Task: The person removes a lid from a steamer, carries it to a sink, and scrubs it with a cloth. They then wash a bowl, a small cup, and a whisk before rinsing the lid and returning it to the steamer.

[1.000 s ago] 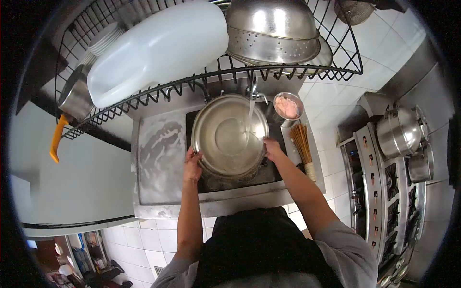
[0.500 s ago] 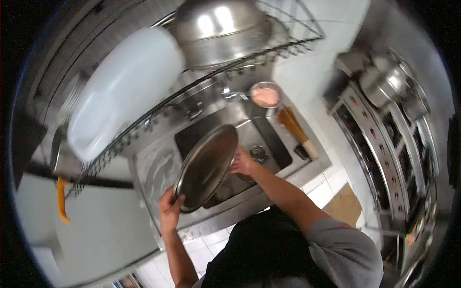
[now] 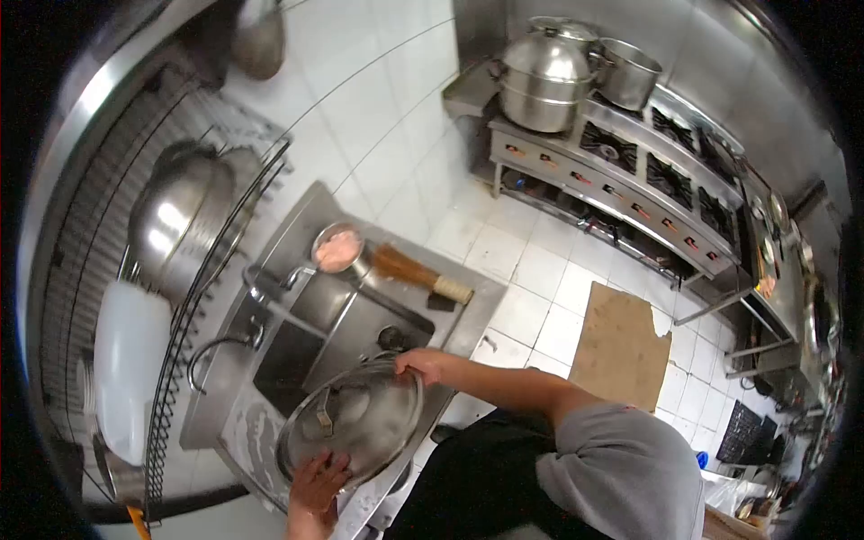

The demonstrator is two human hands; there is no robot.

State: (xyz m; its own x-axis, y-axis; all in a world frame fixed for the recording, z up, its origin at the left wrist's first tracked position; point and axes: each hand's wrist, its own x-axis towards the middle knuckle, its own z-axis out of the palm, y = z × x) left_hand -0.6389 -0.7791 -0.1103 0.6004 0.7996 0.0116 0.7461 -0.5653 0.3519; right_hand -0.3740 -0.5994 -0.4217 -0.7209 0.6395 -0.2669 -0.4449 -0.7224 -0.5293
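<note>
A large round metal pot lid (image 3: 373,427) lies between my hands over the near side of the steel sink, its handle (image 3: 325,411) facing up. My right hand (image 3: 420,365) grips the lid's rim on the right, fingers curled at the edge. At the near left rim, my left hand (image 3: 317,484) holds the lid, with its fingers lying on the top face and its thumb hidden. Below the lid, the sink basin (image 3: 297,319) is partly covered. A curved faucet (image 3: 270,292) reaches over it.
On the sink's back corner stand a metal bowl (image 3: 337,247) of pinkish contents and a bristle brush (image 3: 409,270). A wire rack (image 3: 193,297) with a white plastic container (image 3: 132,373) hangs at left. Across the tiled floor are a stove (image 3: 612,171) with pots and a cardboard sheet (image 3: 621,346).
My view has swung right, bringing the stove and floor into sight. The lid has gone from steeply tilted to flatter, its handle side now showing. Both hands are still on its rim.
</note>
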